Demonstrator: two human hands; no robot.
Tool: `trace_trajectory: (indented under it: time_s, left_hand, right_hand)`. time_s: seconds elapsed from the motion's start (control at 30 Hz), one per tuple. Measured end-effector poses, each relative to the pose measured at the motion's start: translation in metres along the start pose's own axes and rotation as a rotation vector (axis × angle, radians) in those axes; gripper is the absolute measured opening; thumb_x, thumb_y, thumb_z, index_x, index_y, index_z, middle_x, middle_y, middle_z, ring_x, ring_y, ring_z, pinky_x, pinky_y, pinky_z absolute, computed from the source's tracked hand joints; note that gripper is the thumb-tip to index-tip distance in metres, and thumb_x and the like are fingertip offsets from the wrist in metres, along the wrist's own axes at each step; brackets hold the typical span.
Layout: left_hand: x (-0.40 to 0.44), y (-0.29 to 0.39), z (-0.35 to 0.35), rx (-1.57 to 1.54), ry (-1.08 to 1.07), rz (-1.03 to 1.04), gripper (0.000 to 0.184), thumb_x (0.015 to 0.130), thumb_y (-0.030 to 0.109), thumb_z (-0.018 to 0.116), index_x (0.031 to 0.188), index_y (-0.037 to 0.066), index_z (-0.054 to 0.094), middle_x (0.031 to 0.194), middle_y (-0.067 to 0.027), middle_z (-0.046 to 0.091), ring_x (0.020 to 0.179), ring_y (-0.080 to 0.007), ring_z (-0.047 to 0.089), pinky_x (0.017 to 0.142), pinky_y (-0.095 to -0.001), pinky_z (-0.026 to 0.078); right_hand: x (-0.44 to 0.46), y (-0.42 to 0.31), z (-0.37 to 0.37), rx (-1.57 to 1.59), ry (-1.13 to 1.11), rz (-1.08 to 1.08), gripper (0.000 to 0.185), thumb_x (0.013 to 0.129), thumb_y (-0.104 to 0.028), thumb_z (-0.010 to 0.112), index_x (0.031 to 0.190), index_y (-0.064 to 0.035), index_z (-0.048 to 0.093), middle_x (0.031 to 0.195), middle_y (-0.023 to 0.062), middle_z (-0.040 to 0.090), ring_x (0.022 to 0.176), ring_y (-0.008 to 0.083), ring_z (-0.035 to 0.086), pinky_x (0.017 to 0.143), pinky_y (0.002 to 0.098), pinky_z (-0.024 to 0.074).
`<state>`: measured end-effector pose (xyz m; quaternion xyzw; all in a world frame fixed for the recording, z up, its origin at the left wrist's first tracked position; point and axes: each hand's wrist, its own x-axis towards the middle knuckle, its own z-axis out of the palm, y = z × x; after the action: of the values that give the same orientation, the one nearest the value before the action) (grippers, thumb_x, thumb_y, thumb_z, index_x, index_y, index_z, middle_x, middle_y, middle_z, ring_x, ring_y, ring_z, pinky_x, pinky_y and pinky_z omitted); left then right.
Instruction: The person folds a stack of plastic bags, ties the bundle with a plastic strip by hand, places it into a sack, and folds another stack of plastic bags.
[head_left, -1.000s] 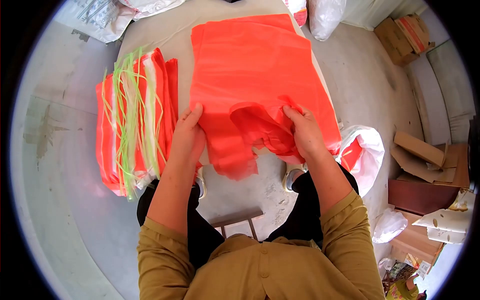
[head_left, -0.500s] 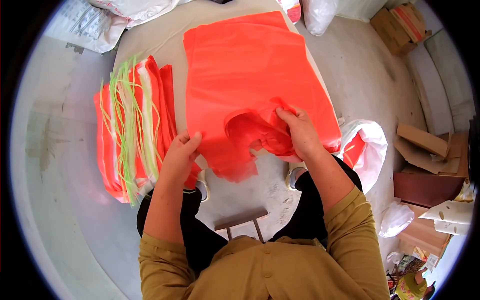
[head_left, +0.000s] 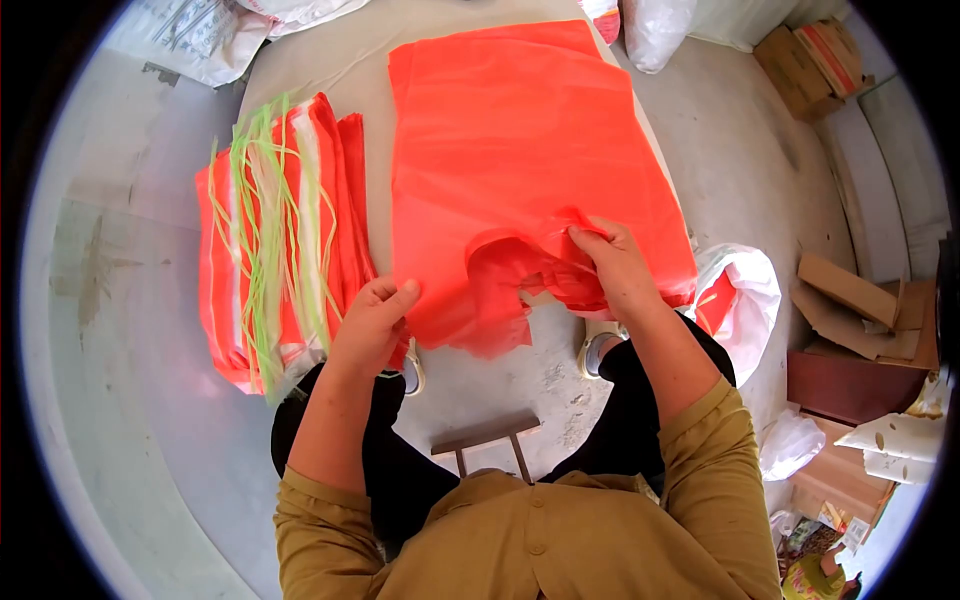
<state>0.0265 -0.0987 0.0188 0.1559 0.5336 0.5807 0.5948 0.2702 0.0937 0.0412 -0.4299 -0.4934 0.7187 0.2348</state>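
Large red sheets (head_left: 520,130), thin like plastic bags, lie in a stack on a beige-covered table (head_left: 375,55). Their near edge hangs over the table's front, with a ragged curved opening in it. My left hand (head_left: 375,318) pinches the left near corner of the sheets between thumb and fingers. My right hand (head_left: 615,262) is closed on crumpled red material at the right of the opening. Left of the sheets is a folded red and white pile (head_left: 215,290) with light green strips (head_left: 265,220) draped over it.
A white sack (head_left: 755,300) with red material inside stands right of the table. Further right are an open cardboard box (head_left: 850,300) and a white plastic bag (head_left: 790,445). White sacks (head_left: 200,40) lie at the upper left. Part of another person (head_left: 815,578) shows at the lower right.
My left hand has moved down along the left edge of the red sheets. My right hand keeps its hold, slightly lower. The camera view has shifted a little.
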Motion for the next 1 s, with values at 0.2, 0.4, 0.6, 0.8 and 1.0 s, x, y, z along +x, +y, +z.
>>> trace_trajectory:
  time_s: [0.2, 0.4, 0.6, 0.8, 1.0]
  left_hand:
    - [0.004, -0.016, -0.018, 0.123, 0.015, -0.117, 0.035, 0.104, 0.035, 0.060, 0.109, 0.002, 0.069, 0.094, -0.0001, 0.069, 0.080, -0.0073, 0.058, 0.070, -0.0238, 0.045]
    - [-0.007, -0.006, -0.023, 0.021, -0.137, -0.016, 0.047, 0.105, 0.040, 0.057, 0.127, -0.002, 0.060, 0.124, -0.0058, 0.065, 0.112, -0.0143, 0.058, 0.098, -0.0312, 0.045]
    - [-0.014, 0.005, -0.009, 0.068, -0.199, -0.134, 0.058, 0.105, 0.037, 0.059, 0.144, -0.004, 0.050, 0.139, -0.0054, 0.060, 0.129, -0.0168, 0.053, 0.110, -0.0341, 0.041]
    - [-0.020, -0.003, -0.020, 0.199, -0.241, -0.121, 0.059, 0.101, 0.032, 0.066, 0.146, -0.003, 0.050, 0.139, -0.0051, 0.060, 0.127, -0.0173, 0.055, 0.108, -0.0353, 0.044]
    - [-0.031, 0.003, -0.044, 0.199, -0.296, -0.094, 0.051, 0.101, 0.028, 0.067, 0.139, -0.003, 0.057, 0.132, -0.0048, 0.065, 0.122, -0.0179, 0.060, 0.105, -0.0366, 0.046]
  right_hand:
    - [0.003, 0.003, -0.005, -0.023, -0.010, -0.008, 0.024, 0.099, -0.019, 0.063, 0.111, 0.0011, 0.070, 0.097, 0.0029, 0.070, 0.086, 0.0113, 0.065, 0.076, 0.0275, 0.0524]
    - [0.000, -0.003, -0.003, -0.013, -0.009, -0.023, 0.025, 0.099, -0.020, 0.063, 0.108, 0.0026, 0.070, 0.092, 0.0027, 0.070, 0.083, 0.0109, 0.065, 0.074, 0.0277, 0.0514]
    - [0.001, -0.002, -0.003, 0.002, -0.036, -0.046, 0.023, 0.099, -0.017, 0.062, 0.107, 0.0027, 0.070, 0.093, 0.0030, 0.070, 0.084, 0.0107, 0.065, 0.075, 0.0277, 0.0517]
    - [0.001, 0.003, -0.005, -0.018, -0.071, -0.049, 0.021, 0.099, -0.015, 0.063, 0.108, 0.0029, 0.070, 0.094, 0.0032, 0.070, 0.083, 0.0107, 0.065, 0.073, 0.0281, 0.0521]
    - [-0.003, 0.004, -0.006, -0.355, -0.155, -0.044, 0.016, 0.098, -0.010, 0.066, 0.108, 0.0001, 0.071, 0.097, 0.0021, 0.072, 0.090, 0.0103, 0.065, 0.079, 0.0267, 0.0521]
